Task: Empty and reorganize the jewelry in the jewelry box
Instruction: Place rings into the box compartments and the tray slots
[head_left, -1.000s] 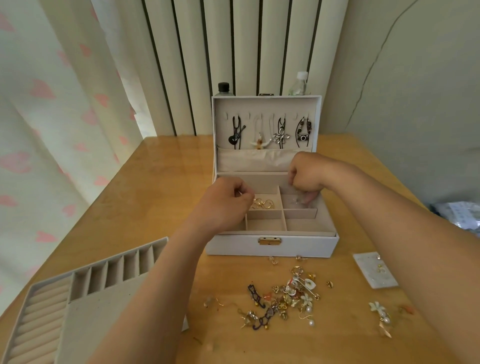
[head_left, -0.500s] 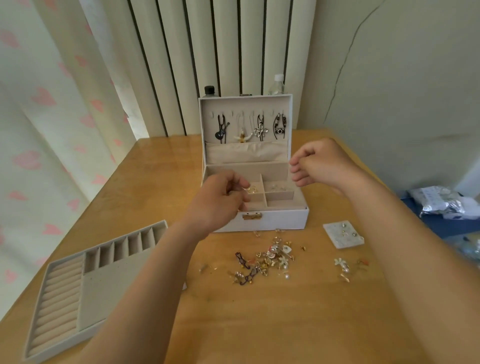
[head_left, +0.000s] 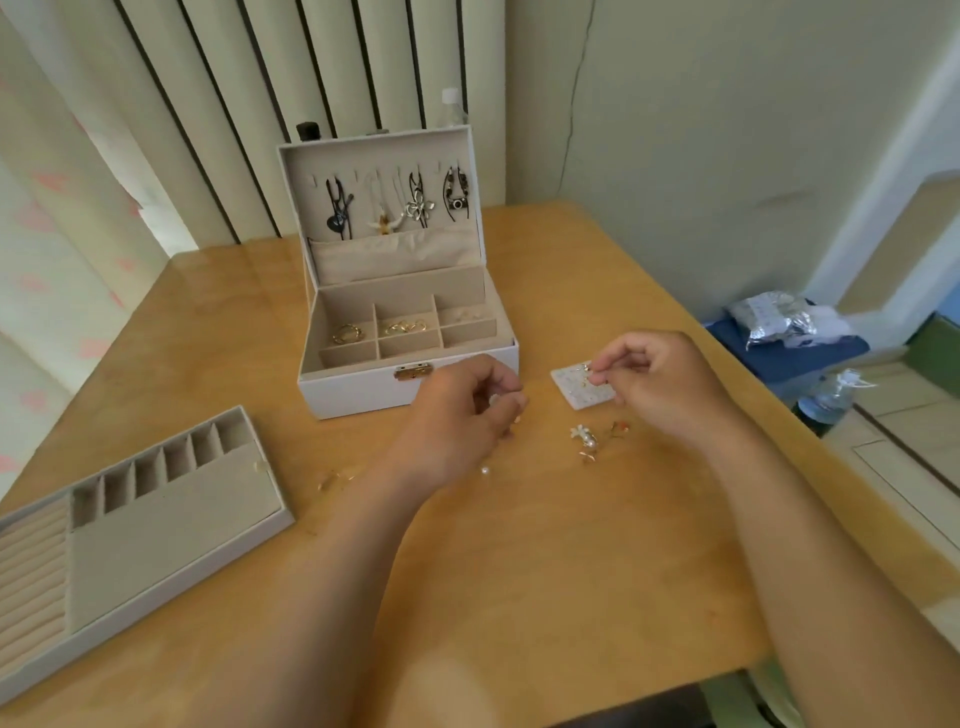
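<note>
The white jewelry box (head_left: 358, 395) stands open mid-table. Necklaces (head_left: 415, 202) hang inside its lid, and gold rings (head_left: 347, 332) lie in its back compartments. My left hand (head_left: 457, 421) is just in front of the box, fingers curled down over the loose jewelry and hiding most of it. A small pale piece shows between its thumb and fingers. My right hand (head_left: 660, 384) pinches a tiny earring (head_left: 586, 369) above a white earring card (head_left: 576, 392). Flower earrings (head_left: 587, 439) lie below the card. A pearl (head_left: 484, 470) and a gold piece (head_left: 332, 480) lie apart on the wood.
The removed grey tray (head_left: 171, 519) with ring rolls and slots lies at the near left. Two bottles (head_left: 451, 106) stand behind the box. Past the table's right edge are a silver bag (head_left: 779, 317) on a blue surface and a water bottle (head_left: 826, 400).
Both hands left the box's compartments and came down to the table: the left to the loose jewelry, the right to the earring card. The camera pulled back and turned right.
</note>
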